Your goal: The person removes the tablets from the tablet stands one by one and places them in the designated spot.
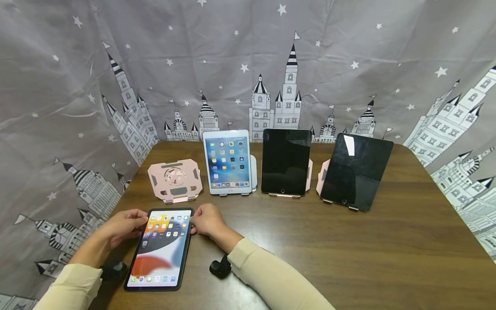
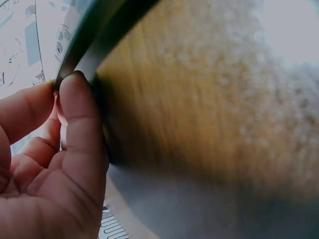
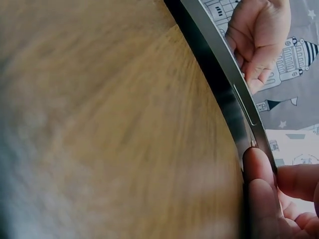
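Tablet (image 1: 159,252), screen lit and facing up, lies between the two hands, at the near left of the worktop (image 1: 294,254). Its long axis runs away from the person, the far end leaning a little to the right, so that a line carried on along it would meet the pink stand (image 1: 175,177), which stands bare just beyond the tablet's far short edge. That alignment is, in my judgement, the relation that counts most: stand ahead, tablet short of it, the gap between them narrow. The left hand (image 1: 123,226) pinches the left long edge near the far corner; the left wrist view shows fingertips meeting on either side of the dark rim. The right hand (image 1: 209,220) pinches the opposite edge, also close to its far corner. Neither hand is nearer the tablet, since both touch it; of the two, the right sits slightly closer to the stand. The near end lies beyond either grip, unheld. Whether the far end is raised off the wood, I cannot tell. To the right of the stand, a white tablet (image 1: 227,163), a dark tablet (image 1: 286,161) and a tilted dark tablet (image 1: 355,172) lean on their own supports, well apart from the grips.
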A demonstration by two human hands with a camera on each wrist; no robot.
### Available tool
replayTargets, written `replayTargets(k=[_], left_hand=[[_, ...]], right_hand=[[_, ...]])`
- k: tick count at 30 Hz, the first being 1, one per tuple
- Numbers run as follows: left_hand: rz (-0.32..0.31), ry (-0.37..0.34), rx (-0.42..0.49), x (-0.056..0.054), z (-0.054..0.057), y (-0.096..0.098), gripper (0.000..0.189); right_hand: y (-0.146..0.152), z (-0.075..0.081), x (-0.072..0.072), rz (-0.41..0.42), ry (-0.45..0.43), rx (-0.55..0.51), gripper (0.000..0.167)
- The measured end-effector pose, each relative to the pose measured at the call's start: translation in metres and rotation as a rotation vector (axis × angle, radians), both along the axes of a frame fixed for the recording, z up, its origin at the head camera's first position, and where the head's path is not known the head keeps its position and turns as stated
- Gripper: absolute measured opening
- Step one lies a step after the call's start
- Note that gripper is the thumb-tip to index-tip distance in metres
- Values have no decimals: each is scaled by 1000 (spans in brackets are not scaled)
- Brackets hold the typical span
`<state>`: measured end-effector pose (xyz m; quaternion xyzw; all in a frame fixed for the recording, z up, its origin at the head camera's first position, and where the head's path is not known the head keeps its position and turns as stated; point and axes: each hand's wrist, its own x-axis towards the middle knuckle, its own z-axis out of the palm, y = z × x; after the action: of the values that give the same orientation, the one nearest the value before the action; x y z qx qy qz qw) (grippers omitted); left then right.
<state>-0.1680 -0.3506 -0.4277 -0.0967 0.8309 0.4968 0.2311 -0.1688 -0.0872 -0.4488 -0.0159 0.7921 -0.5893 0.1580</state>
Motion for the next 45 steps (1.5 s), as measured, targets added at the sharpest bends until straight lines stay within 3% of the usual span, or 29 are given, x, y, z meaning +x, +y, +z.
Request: replayTargets(k=[12,23,45], left_hand=[[31,-14,-92,-4,2,7,23],[60,-4,-111,0,5,10,23],[63,10,-173,0,2,10,30]], right_hand=[[5,0,-2,37,-34,-25,27],[6,5,-2,38,-108,-69,25],[7,0,-3,74,-88,-66,22]])
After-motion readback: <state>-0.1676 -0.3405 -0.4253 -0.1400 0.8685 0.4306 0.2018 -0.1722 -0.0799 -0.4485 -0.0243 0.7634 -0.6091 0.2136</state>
